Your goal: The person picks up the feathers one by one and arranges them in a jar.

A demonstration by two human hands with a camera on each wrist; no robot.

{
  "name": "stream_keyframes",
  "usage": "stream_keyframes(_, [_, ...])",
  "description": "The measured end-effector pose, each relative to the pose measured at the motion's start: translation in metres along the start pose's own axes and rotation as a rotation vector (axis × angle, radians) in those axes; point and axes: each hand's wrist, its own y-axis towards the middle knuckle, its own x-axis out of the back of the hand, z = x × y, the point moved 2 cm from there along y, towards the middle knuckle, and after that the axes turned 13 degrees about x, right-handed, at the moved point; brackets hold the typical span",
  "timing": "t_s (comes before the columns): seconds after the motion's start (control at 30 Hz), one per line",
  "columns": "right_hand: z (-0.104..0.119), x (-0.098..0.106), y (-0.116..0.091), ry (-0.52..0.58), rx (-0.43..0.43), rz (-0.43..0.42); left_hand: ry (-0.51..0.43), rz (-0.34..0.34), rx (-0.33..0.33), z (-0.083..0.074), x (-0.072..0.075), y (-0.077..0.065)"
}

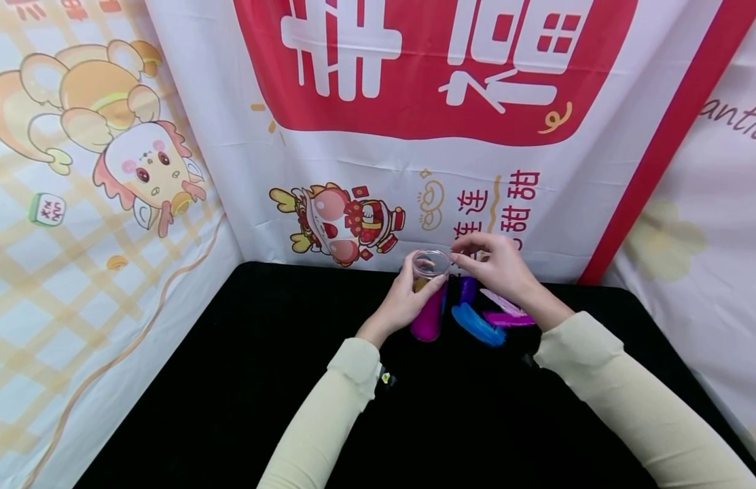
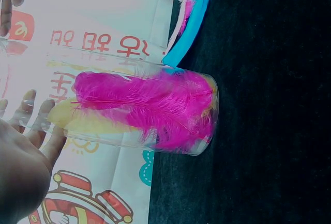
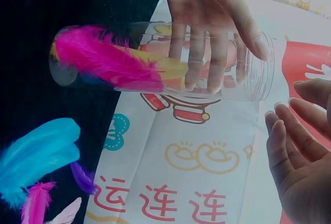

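My left hand (image 1: 397,303) grips a tall clear jar (image 3: 242,63) around its upper part, fingers on one side and thumb on the other. The jar stands upright with no lid on its mouth. Inside lie a magenta feather (image 2: 145,100) and a yellow feather (image 2: 93,120), toward the bottom. My right hand (image 3: 305,151) is beside the jar's rim, its fingers slightly bent and apart from the thumb, holding nothing. Below it on the table lie a blue feather (image 1: 478,326), a purple feather (image 1: 468,290), a second magenta feather (image 1: 509,319) and a pale pink feather (image 1: 498,300).
A black cloth covers the table (image 1: 261,380). Close behind the jar hangs a printed white and red backdrop (image 1: 347,153), and a patterned curtain (image 1: 188,285) closes off the left side.
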Motion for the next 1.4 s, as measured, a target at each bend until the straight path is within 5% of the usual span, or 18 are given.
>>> stream_keyframes(0.3, [-0.005, 0.002, -0.004, -0.017, -0.018, 0.001, 0.010, 0.015, -0.006, -0.021, 0.004, -0.016])
stream_keyframes(0.97, [-0.022, 0.006, -0.011, -0.059, 0.024, -0.036, 0.012, 0.019, -0.003, -0.017, 0.005, -0.011])
stream_keyframes(1.4, [-0.038, 0.008, -0.017, -0.081, -0.027, -0.029, -0.020, 0.038, -0.020, -0.014, 0.005, -0.009])
